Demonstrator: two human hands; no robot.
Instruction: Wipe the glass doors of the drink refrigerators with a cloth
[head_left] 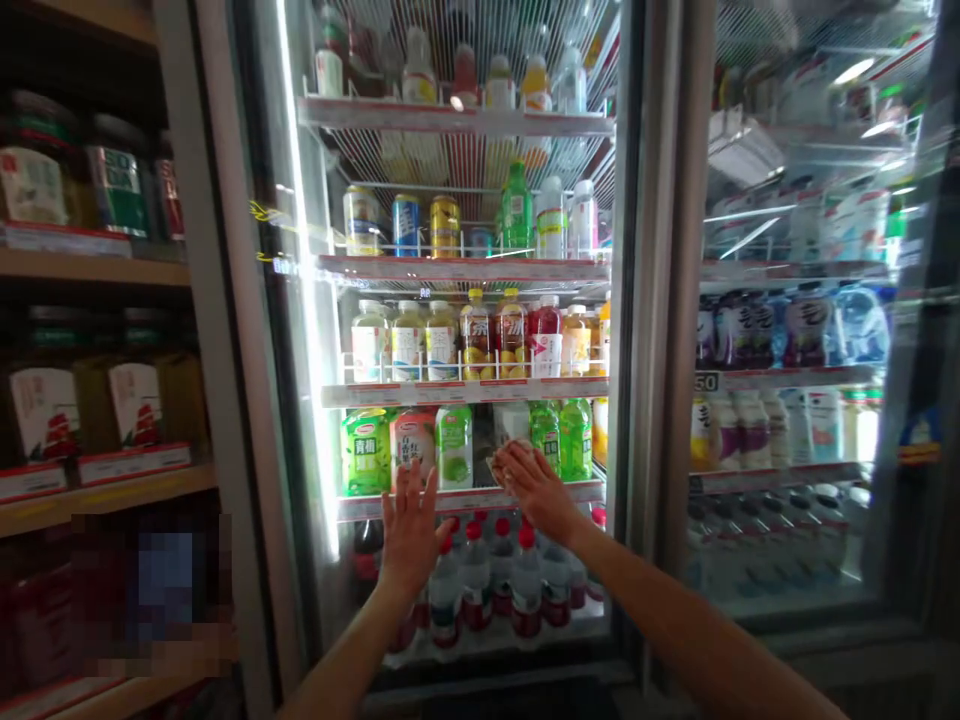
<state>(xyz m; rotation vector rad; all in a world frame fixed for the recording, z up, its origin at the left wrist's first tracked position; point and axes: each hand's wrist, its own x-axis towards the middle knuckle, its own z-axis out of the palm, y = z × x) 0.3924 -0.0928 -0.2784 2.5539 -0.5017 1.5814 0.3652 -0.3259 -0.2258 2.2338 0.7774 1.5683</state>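
My left hand (410,530) is raised with its fingers spread, palm toward the glass door (484,440) of a lit drinks cooler. It appears to rest on the pane, in front of the lower shelves. Farther right, my right hand (531,485) presses a crumpled, light-coloured cloth (496,468) to the same glass; most of the cloth is hidden under the fingers. Behind the pane, near my hands, stand a green bottle (454,447), a pinkish-red bottle (412,440) and green bottles (576,440) on a shelf. Red-capped bottles (474,580) fill the level below.
Higher shelves hold several bottles and cans, such as a blue can (406,226). A metal door frame (664,350) divides this cooler from another stocked one at right. On the left, a wooden shelf (105,500) carries large jars (46,400). Reflections streak the glass.
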